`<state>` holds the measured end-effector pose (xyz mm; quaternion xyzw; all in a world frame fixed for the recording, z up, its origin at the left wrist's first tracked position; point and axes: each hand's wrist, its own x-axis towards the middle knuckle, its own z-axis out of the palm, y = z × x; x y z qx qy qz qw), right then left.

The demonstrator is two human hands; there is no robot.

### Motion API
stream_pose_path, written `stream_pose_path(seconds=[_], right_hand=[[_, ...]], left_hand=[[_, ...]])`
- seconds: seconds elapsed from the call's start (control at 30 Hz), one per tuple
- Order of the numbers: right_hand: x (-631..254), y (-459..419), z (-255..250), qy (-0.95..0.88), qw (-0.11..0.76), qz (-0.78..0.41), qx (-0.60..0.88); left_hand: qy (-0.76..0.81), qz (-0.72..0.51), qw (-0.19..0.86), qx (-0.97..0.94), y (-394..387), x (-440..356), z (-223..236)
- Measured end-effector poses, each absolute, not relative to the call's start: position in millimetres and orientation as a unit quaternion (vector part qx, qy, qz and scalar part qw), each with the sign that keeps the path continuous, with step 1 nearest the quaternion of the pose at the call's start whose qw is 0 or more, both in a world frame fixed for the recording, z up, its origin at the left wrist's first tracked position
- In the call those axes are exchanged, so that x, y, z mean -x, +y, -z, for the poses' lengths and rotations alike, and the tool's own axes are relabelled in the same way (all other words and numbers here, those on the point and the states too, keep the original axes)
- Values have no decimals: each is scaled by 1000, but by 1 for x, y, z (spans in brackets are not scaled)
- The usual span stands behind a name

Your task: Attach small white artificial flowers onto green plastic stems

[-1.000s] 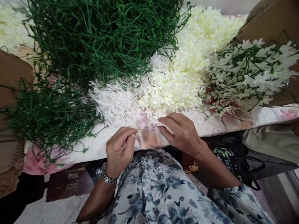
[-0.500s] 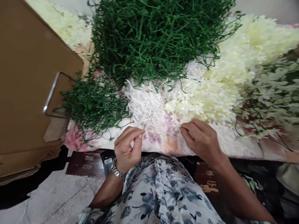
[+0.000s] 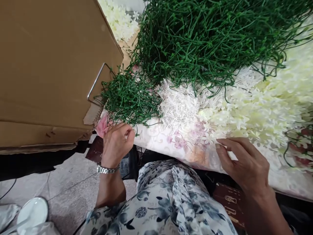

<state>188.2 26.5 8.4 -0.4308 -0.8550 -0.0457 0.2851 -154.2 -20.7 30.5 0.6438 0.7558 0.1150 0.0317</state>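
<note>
My left hand (image 3: 116,143), with a metal watch at its wrist, is closed at the table's near left edge, just below a small heap of green plastic stems (image 3: 132,98). Whatever its curled fingers hold is hidden. My right hand (image 3: 246,161) pinches thumb and forefinger together in front of the cream artificial flowers (image 3: 264,114); anything between the tips is too small to name. Between the hands, thin white plastic pieces (image 3: 179,106) lie in a pile on the flower-patterned cover (image 3: 156,137).
A big mound of green stems (image 3: 210,42) fills the back. On the left stands a tall cardboard box (image 3: 53,65) with a bent metal wire (image 3: 96,81) beside it. More cream flowers (image 3: 119,23) lie behind the box. A round white lid-like object (image 3: 33,212) is down on the floor.
The view has swung left. My left hand has moved left toward the small green heap, away from my right hand. My right hand stays by the cream flowers, its fingers less curled.
</note>
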Motion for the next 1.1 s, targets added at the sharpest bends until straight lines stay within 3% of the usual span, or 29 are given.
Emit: stream_pose_path(seconds=[0.2, 0.47, 0.67, 0.77, 0.93, 1.1], right_hand=[[-184, 27, -8, -860, 293, 39, 416], [-181, 26, -8, -864, 292, 41, 408], [-182, 25, -8, -864, 294, 47, 405], [-180, 25, -10, -861, 304, 58, 403], [-176, 26, -10, -862, 306, 58, 401], [-176, 27, -4, -866, 296, 50, 400]], left_hand=[[763, -134, 25, -632, -19, 141, -20], [701, -300, 113, -638, -22, 119, -12], [724, -431, -59, -535, -34, 141, -12], [751, -395, -66, -525, -40, 161, -17], [771, -214, -5, -599, -47, 177, -14], [771, -224, -3, -596, -48, 178, -4]])
